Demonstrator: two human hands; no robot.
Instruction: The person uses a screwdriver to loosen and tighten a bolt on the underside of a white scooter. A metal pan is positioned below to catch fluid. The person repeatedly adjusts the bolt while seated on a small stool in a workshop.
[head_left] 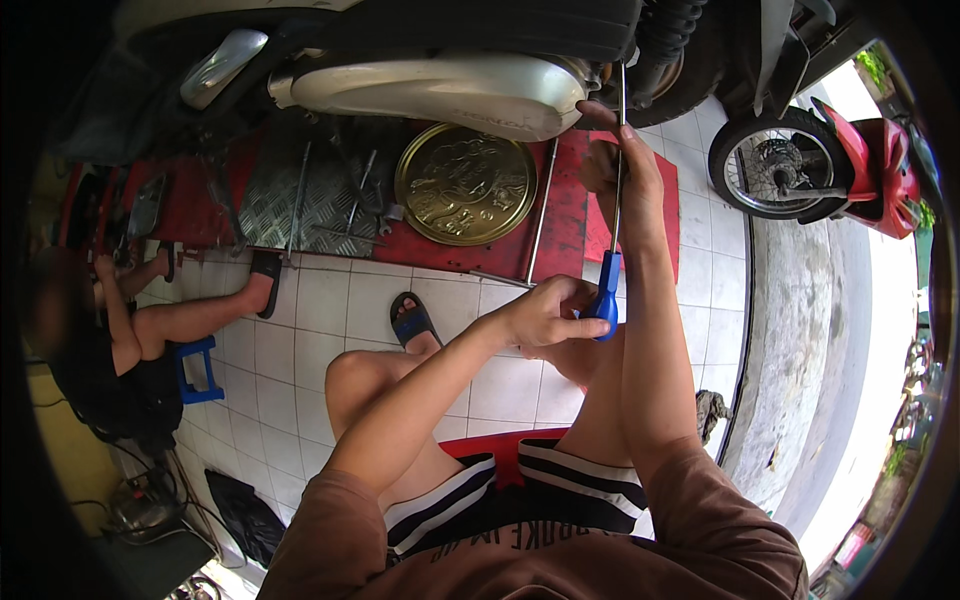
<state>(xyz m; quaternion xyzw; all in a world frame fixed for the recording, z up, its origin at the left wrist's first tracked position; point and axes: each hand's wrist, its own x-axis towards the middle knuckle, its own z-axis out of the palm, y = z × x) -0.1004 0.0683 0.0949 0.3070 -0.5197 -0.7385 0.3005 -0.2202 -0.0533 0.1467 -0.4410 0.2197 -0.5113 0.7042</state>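
Blue-handled screwdriver (pixel 608 278) sits right of gold tray (pixel 465 185), long axis running near-to-far past it, shaft end pointing away from person, toward motorbike (pixel 440 90). Left hand (pixel 550 313): fingers clamped on handle. Right hand (pixel 628 170): at shaft, forefinger extended, cannot tell if clamped. Worktop (pixel 400 246) edge runs along tray's near side, tile floor (pixel 320 312) gap nearer still; motorbike bounds far side.

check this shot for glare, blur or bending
Head view: the sunlit pale street strip at right is blown out to white; head view: the round embossed gold-coloured metal plate catches highlights; head view: the fisheye bends the edge of the white square-tiled floor and blackens the corners; head view: the blue-handled, metal-shafted screwdriver looks reasonably sharp.
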